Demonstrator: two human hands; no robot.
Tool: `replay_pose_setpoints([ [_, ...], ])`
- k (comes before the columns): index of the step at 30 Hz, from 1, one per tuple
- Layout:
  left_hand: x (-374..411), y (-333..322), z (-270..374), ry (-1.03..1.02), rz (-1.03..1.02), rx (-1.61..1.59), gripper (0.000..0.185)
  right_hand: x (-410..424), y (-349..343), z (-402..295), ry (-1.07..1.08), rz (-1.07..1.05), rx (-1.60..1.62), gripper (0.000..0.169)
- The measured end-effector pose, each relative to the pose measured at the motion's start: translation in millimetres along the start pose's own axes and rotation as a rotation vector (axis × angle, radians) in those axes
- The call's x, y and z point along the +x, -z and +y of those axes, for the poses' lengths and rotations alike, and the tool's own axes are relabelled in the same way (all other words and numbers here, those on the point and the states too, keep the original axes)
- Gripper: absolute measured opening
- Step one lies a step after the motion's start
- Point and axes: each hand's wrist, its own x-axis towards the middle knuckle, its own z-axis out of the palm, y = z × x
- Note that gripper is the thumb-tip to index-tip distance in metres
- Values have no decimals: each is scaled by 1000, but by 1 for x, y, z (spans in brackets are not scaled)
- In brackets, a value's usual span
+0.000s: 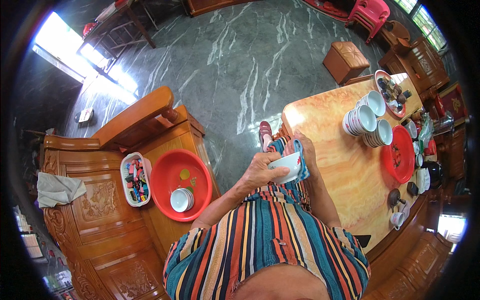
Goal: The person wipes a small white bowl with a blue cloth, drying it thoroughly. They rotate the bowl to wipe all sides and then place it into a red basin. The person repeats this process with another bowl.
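A white bowl with a red and green floral pattern (284, 167) is tilted on its side above my lap. My left hand (262, 170) grips its rim and side, the thumb along the outer wall. On the other side, my right hand (305, 150) holds a blue patterned cloth (303, 161) against the bowl; part of that hand is hidden behind bowl and cloth. To my left, several nested bowls (181, 200) lie in a red plastic basin (161, 187) on the wooden bench. Stacks of similar bowls (360, 119) stand on the marble-patterned table (322, 123) to my right.
A white basket (125, 187) of small coloured items stands beside the basin. A grey cloth (60, 190) hangs over the bench back. On the table are a red tray (403, 153), a plate of small cups (379, 77), a dark teapot (394, 197) and a white cup (397, 219). A brown stool (347, 60) stands beyond.
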Motion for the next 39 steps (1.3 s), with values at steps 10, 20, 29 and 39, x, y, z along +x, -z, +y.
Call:
replay_pose_setpoints([
  [10,3,2,-5,-24,77,-338,34,8,28,50,-221,-219,652,17],
  [20,8,18,16,49,-149,-90,35,-6,-3,20,-193,134,347,45],
  [29,7,9,4,-8,-189,41,30,-13,-14,-10,155,96,-236,48],
  [39,6,-10,-11,2,6,219,19,-32,-57,-28,448,-23,-1040,18],
])
